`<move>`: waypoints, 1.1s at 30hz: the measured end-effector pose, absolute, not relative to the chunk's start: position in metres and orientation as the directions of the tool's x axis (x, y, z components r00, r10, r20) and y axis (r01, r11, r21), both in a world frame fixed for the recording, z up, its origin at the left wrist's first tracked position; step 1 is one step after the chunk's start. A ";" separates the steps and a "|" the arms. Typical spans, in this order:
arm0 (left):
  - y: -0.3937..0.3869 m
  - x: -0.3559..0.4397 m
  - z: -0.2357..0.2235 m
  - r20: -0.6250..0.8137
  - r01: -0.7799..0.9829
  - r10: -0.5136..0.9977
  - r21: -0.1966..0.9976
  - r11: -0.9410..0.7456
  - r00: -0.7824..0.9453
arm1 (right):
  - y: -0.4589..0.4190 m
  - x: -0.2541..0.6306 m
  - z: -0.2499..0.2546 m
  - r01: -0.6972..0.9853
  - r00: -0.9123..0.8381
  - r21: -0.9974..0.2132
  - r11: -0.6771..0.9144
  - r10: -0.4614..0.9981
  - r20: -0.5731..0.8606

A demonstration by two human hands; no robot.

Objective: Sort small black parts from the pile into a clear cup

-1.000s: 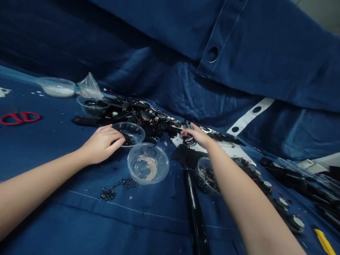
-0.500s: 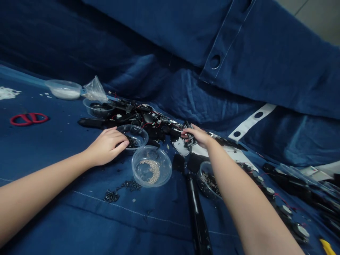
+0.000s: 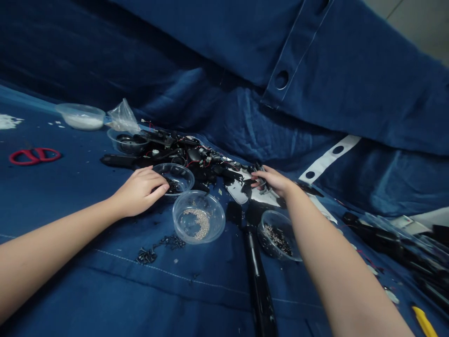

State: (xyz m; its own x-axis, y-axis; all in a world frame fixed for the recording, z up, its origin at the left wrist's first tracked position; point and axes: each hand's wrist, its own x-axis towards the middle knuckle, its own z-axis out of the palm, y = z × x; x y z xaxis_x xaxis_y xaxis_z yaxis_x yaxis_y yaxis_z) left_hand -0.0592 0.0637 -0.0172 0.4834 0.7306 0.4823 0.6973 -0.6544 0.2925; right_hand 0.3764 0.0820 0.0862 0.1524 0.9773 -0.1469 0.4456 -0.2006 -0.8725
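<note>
My right hand (image 3: 271,181) sits half-closed, fingers pinching a small black bracket (image 3: 261,175) at the edge of a pile of wired black parts (image 3: 196,161); it looks light and stiff, best held by its edges. My left hand (image 3: 138,193) curls at the rim of a clear plastic bowl (image 3: 173,164) of black screws (image 3: 171,186); I cannot tell whether it grips. Another bowl (image 3: 198,193) holds pale granules (image 3: 196,222).

On a fabric sheet (image 3: 70,281), a heap of dismantled electronics (image 3: 182,157) lies at centre, a bowl of screws (image 3: 174,180) at its front edge, a bowl of beads (image 3: 198,216) just before that, and a third bowl (image 3: 277,235) to the right. Scissors (image 3: 34,156) lie toward the sheet's left edge, a powder-filled bowl (image 3: 80,117) behind them, a utility knife (image 3: 423,321) in the front right corner.
</note>
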 end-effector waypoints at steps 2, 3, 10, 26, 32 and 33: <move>0.064 -0.059 -0.017 0.480 0.699 0.731 0.290 -0.654 0.485 | 0.075 0.384 0.082 0.497 0.191 -0.844 -0.202 0.974 -0.120; 0.064 -0.059 -0.016 0.478 0.699 0.731 0.288 -0.654 0.487 | 0.072 0.387 0.080 0.528 0.212 -0.826 -0.197 0.972 -0.097; 0.062 -0.058 -0.013 0.455 0.721 0.734 0.244 -0.648 0.505 | 0.044 0.385 0.079 0.765 0.276 -0.625 -0.156 0.956 0.099; 0.052 -0.057 -0.011 0.493 0.723 0.720 0.232 -0.650 0.489 | 0.034 0.281 0.049 0.901 0.009 -0.424 0.097 0.971 0.240; 0.049 -0.056 -0.011 0.502 0.713 0.706 0.224 -0.664 0.499 | -0.040 0.276 0.080 0.823 0.054 -0.546 0.159 0.934 0.353; 0.049 -0.056 -0.011 0.497 0.717 0.708 0.220 -0.662 0.502 | -0.060 0.279 0.080 0.800 0.060 -0.576 0.171 0.931 0.359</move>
